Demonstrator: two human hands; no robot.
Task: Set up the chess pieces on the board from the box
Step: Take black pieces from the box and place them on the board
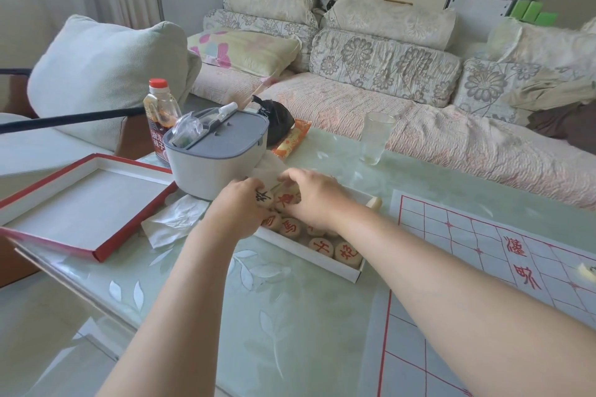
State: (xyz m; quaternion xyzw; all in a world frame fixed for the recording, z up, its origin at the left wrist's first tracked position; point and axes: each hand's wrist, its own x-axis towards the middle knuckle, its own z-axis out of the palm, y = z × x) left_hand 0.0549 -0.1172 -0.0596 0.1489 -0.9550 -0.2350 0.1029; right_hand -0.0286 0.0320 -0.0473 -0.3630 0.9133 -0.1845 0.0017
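Hands meet over the far end of the box (322, 263), a shallow white tray lying on the glass counter (290, 316). The left hand (240, 203) curls its fingers around a wooden chess piece with a dark character (263, 197). The right hand (314, 198) pinches a piece with a red character (286, 198) just beside it. More round wooden pieces (321, 246) with red characters lie flat in the near end of the box. The board (483, 267), a white sheet with red grid lines and red characters, lies on the counter to the right of the box. The red-edged box lid (87, 206) sits open side up to the left, and a grey-lidded container (214, 155) stands behind the hands.
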